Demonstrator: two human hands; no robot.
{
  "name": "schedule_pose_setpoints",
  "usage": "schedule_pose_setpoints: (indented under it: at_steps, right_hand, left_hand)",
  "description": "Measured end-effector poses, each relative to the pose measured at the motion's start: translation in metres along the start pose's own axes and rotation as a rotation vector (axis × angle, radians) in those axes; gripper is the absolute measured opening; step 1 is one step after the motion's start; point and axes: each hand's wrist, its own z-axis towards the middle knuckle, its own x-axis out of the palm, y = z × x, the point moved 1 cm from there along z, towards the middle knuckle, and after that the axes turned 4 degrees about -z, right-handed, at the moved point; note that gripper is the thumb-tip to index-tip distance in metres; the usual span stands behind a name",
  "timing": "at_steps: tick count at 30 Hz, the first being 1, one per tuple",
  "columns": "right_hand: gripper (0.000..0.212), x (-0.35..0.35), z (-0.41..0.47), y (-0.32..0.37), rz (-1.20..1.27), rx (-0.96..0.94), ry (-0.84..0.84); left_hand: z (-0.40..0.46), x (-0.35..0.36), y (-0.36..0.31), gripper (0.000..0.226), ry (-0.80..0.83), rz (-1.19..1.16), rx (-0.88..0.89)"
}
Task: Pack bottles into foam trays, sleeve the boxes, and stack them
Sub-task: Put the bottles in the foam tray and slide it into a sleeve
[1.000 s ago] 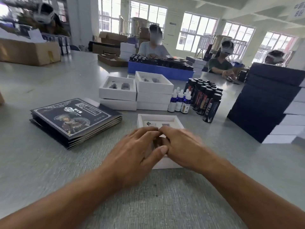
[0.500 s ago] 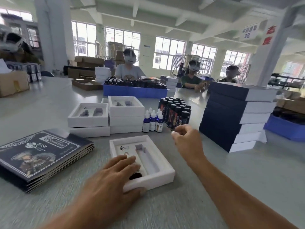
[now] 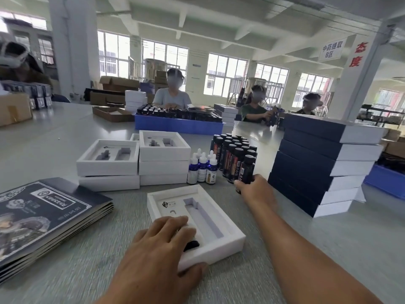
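At lower centre of the frame, your two hands have separated: one steadies the tray, the other has reached the bottle cluster.

A second ago both hands were pressed together over the foam tray; now your left hand lies spread on its near-left corner, fingers over a dark bottle seated in the left slot, thumb against the front wall. Your right hand is at centre-right, fingers curled round the base of the nearest black-capped bottle in the standing group; it looks upright and not yet lifted. Judgement: one slot filled, the second fill is beginning. The tray is white, slightly skewed on the grey table, its long right-hand slot empty. Sleeves lie at lower left, untouched; sleeved boxes stand stacked at right.
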Motion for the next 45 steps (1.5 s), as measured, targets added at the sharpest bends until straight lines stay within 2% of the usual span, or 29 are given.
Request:
schedule_pose_setpoints:
  at_steps: [5, 8, 10, 12, 14, 16, 18, 21, 26, 30, 34, 39, 43, 45]
  right_hand:
    - [0.037, -0.012, -0.012, 0.001, 0.169, -0.049, 0.049]
    - [0.037, -0.034, -0.037, 0.014, 0.163, -0.278, 0.048]
    - [0.048, -0.049, -0.063, 0.022, 0.130, -0.440, 0.089]
    - [0.060, -0.056, -0.090, 0.027, 0.041, -0.566, 0.159]
    - [0.068, -0.052, -0.111, 0.028, -0.171, -0.666, 0.145]
    - [0.063, -0.044, -0.126, 0.032, -0.398, -0.756, 0.063]
    - [0.055, -0.037, -0.135, 0.037, -0.499, -0.799, 0.027]
    - [0.057, -0.031, -0.135, 0.034, -0.508, -0.764, 0.084]
    - [0.044, -0.030, -0.132, 0.029, -0.434, -0.765, 0.169]
    - [0.041, -0.034, -0.129, 0.035, -0.428, -0.697, 0.330]
    - [0.050, -0.040, -0.130, 0.030, -0.340, -0.598, 0.425]
    - [0.054, -0.042, -0.136, 0.027, -0.294, -0.567, 0.521]
    - [0.040, -0.059, -0.144, 0.026, -0.124, -0.574, 0.744]
    - [0.037, -0.060, -0.149, 0.022, -0.068, -0.587, 0.761]
  left_hand:
    - [-0.003, -0.001, 0.002, 0.074, 0.084, -0.053, -0.090]
    - [-0.007, 0.001, 0.003, 0.075, 0.051, -0.072, -0.091]
    - [-0.009, 0.001, 0.002, 0.073, 0.062, -0.068, -0.096]
    - [-0.010, 0.001, 0.002, 0.072, 0.055, -0.061, -0.093]
    - [-0.010, 0.002, 0.001, 0.070, 0.048, -0.051, -0.087]
    - [-0.011, 0.003, 0.001, 0.067, 0.044, -0.046, -0.085]
    - [-0.011, 0.003, 0.000, 0.066, 0.036, -0.047, -0.077]
    - [-0.011, 0.003, 0.001, 0.068, 0.029, -0.047, -0.072]
    - [-0.010, 0.005, 0.001, 0.069, 0.036, -0.052, -0.082]
    - [-0.009, 0.004, -0.001, 0.069, 0.048, -0.028, -0.081]
    - [-0.011, 0.004, -0.003, 0.070, 0.061, -0.024, -0.089]
    - [-0.011, -0.004, -0.011, 0.069, 0.097, 0.029, -0.095]
    - [-0.021, -0.021, -0.022, 0.075, -0.033, 0.025, -0.032]
    - [-0.026, -0.028, -0.024, 0.079, -0.095, -0.005, -0.022]
